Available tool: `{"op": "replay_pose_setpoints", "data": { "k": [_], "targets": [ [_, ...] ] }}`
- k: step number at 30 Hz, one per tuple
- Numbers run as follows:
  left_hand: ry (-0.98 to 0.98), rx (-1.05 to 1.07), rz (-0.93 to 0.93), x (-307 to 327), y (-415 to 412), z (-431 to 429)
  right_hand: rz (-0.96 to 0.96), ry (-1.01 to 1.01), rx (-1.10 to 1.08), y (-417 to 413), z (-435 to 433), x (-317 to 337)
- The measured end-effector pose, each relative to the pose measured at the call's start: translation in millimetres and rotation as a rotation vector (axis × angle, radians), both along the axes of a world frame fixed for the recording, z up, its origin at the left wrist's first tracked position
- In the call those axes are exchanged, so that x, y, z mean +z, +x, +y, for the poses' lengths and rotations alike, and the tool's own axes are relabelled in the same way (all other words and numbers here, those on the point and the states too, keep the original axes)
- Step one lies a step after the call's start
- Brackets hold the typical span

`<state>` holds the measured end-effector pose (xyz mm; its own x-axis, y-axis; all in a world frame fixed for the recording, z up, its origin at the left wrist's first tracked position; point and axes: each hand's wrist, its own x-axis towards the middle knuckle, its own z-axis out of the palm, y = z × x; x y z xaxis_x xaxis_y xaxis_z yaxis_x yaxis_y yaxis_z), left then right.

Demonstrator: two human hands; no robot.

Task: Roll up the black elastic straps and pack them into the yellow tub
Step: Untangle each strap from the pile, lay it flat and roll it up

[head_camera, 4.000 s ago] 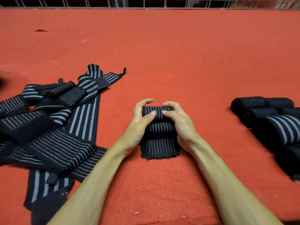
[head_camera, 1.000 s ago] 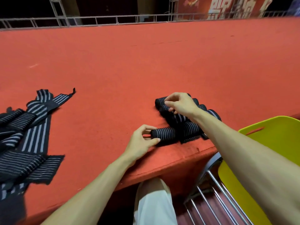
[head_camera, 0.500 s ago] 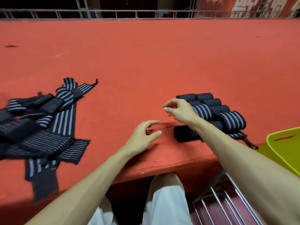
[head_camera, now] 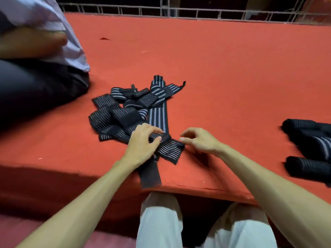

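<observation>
Left hand (head_camera: 143, 144) is center frame, fingers and thumb curled, pinching a bunched fold of a thin-striped black strap (head_camera: 169, 149). That strap's free end lies flat on the red carpeted table (head_camera: 232, 68). Its long axis runs roughly left-right in frame, and the cut end points right toward the right hand (head_camera: 201, 140). Right hand hovers just beside that end with fingers loosely curled and nothing in them. Can't tell if the thumb tip touches the strap corner. Under the gripped strap is a wide-striped long strap (head_camera: 158, 115), long axis near-vertical in frame. Its plain dark end is at the table's near edge and its far end points to frame top. A loose pile of straps (head_camera: 114, 113) sits left of center, crossing at mixed angles and touching the long strap. Rolled straps (head_camera: 309, 140) lie on their sides at the right edge, axes roughly left-right, well apart from the pile. Another person (head_camera: 35, 51) sits upper left, blurred. Metal railing (head_camera: 197, 13) runs along the top.
</observation>
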<state>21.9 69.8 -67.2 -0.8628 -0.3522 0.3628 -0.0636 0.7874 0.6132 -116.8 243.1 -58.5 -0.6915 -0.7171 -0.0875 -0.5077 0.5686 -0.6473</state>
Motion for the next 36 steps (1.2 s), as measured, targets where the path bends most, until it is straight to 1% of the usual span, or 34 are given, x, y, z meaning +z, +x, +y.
{"op": "replay_pose_setpoints", "data": {
  "k": [2, 3, 5, 7, 11, 15, 17, 18, 20, 23, 24, 26, 27, 28, 30, 33, 34, 36],
  "targets": [
    [-0.049, -0.034, -0.118, -14, 6, -13, 0.01, 0.033, 0.068, 6, -20, -7],
    [-0.071, -0.05, -0.141, -19, 6, -14, 0.04, 0.053, 0.088, 8, -26, -11],
    [-0.139, -0.069, -0.128, -22, 5, -14, 0.092, 0.079, 0.071, 8, -34, -17],
    [-0.162, -0.082, -0.104, -20, 1, -10, 0.054, 0.047, 0.044, 6, -33, -18],
    [-0.044, -0.121, -0.107, -14, -7, -2, -0.024, 0.006, 0.025, -1, -17, -9],
    [0.163, -0.168, -0.13, -9, -16, 25, -0.082, -0.008, 0.032, -11, 11, 2],
    [0.182, -0.223, -0.149, -10, -24, 40, -0.121, -0.02, 0.026, -16, 32, 6],
    [0.14, -0.274, -0.165, -10, -28, 49, -0.141, -0.03, 0.012, -18, 44, 7],
    [-0.051, -0.353, -0.192, -13, -33, 60, -0.177, -0.056, -0.04, -19, 60, 2],
    [-0.351, -0.354, -0.14, -16, -35, 68, -0.17, -0.105, -0.075, -16, 66, -12],
    [-0.422, -0.345, -0.124, -16, -34, 69, -0.158, -0.117, -0.073, -14, 66, -17],
    [-0.463, -0.297, -0.101, -16, -37, 68, -0.119, -0.134, -0.082, -11, 66, -22],
    [-0.415, -0.261, -0.109, -15, -39, 67, -0.098, -0.135, -0.088, -10, 65, -22],
    [-0.322, -0.22, -0.133, -14, -41, 65, -0.083, -0.133, -0.089, -9, 65, -22],
    [-0.064, -0.105, -0.178, -10, -42, 58, -0.065, -0.112, -0.083, -8, 64, -19],
    [0.294, 0.059, -0.119, -4, -37, 45, -0.033, -0.034, -0.066, -8, 62, -13],
    [0.36, 0.075, -0.101, -1, -33, 40, -0.022, -0.002, -0.062, -8, 59, -11],
    [0.383, 0.042, -0.104, 3, -27, 34, -0.007, 0.074, -0.049, -7, 54, -5]
  ]
}}
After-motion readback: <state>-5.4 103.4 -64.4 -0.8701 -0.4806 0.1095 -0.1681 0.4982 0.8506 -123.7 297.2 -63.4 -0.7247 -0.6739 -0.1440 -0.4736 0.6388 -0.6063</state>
